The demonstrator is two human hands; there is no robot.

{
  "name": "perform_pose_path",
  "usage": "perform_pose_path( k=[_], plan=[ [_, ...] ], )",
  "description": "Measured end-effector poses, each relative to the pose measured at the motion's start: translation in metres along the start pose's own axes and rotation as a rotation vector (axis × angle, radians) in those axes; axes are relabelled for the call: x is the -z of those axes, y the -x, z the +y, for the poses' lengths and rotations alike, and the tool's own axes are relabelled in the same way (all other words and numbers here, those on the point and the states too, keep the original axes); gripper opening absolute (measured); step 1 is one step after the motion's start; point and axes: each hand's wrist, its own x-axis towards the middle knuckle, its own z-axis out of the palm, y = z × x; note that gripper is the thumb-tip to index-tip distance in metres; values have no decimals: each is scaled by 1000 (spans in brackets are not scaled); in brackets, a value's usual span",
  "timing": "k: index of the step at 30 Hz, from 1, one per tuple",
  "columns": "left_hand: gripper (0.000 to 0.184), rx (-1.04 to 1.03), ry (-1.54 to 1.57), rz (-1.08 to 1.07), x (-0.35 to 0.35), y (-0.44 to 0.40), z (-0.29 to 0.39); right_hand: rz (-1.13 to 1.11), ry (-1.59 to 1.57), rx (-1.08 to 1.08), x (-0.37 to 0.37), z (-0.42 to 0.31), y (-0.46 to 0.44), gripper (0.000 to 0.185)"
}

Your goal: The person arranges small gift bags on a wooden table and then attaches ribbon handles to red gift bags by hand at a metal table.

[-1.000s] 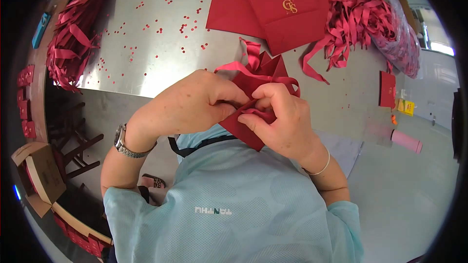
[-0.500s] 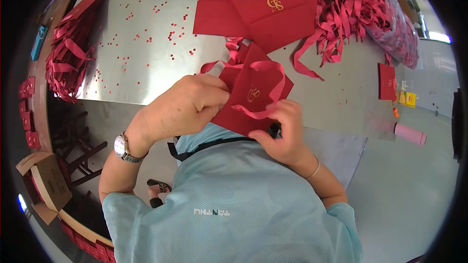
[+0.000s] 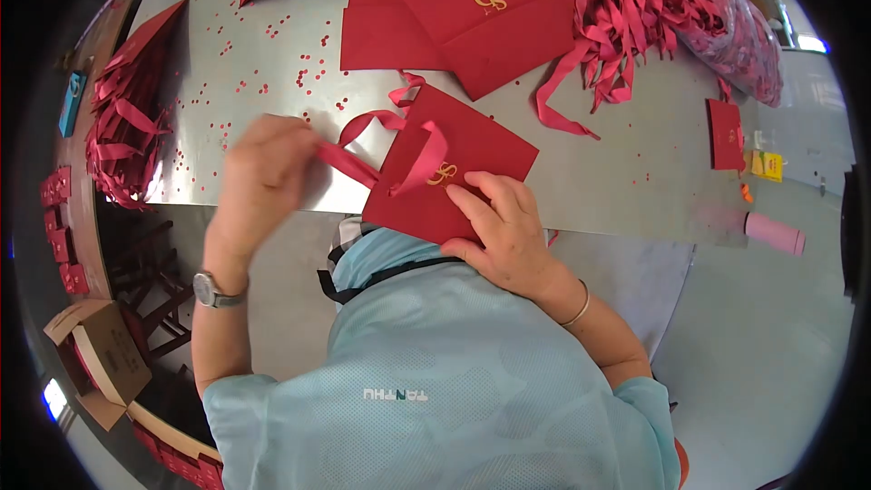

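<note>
A red paper bag [image 3: 490,141] with gold lettering lies tilted at the table's front edge. Pink ribbon loops [image 3: 426,159] come out of its face and its far side. My left hand [image 3: 268,159], slightly blurred, is closed on a pink ribbon [image 3: 345,161], which stretches taut from the bag toward the left. Resting on the bag's right part is my right hand [image 3: 499,222], its fingers spread over the paper and the thumb by the near edge. Beyond the bag sits a pile of red paper bags [image 3: 390,32], one with the same gold letters.
A heap of pink ribbons [image 3: 635,18] spills from a clear plastic bag [image 3: 739,45] at the right. Beribboned red bags [image 3: 132,109] stand on the left. Small red paper dots dot the metal table [image 3: 254,118]. A pink bottle [image 3: 774,233] is at right, a cardboard box [image 3: 109,354] at lower left.
My left hand has moved away to the left, drawing the ribbon out. The right hand has let go of the ribbon and now lies on the bag, which has turned flatter.
</note>
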Motion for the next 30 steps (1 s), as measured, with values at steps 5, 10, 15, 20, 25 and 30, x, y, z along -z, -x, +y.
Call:
perform_pose_path(
  k=[5, 10, 15, 20, 25, 30],
  plan=[
    [13, 6, -259, 56, 10, -8, -24, 32, 1, 16, -2, 0, 1, 62],
    [10, 133, -242, 122, -1, -20, -27, 33, 3, 6, -1, -1, 1, 61],
    [14, 269, -103, 175, -5, -14, -30, 36, -11, 14, -1, 0, 1, 60],
    [21, 9, -279, 308, -22, -10, 35, 50, 10, 16, -3, -1, 1, 59],
    [17, 153, -143, 34, -54, -21, 58, 42, 15, 11, 0, -2, 1, 58],
    [17, 173, -59, 112, -53, -31, 50, 54, 13, 13, -1, -2, 3, 58]
  ],
)
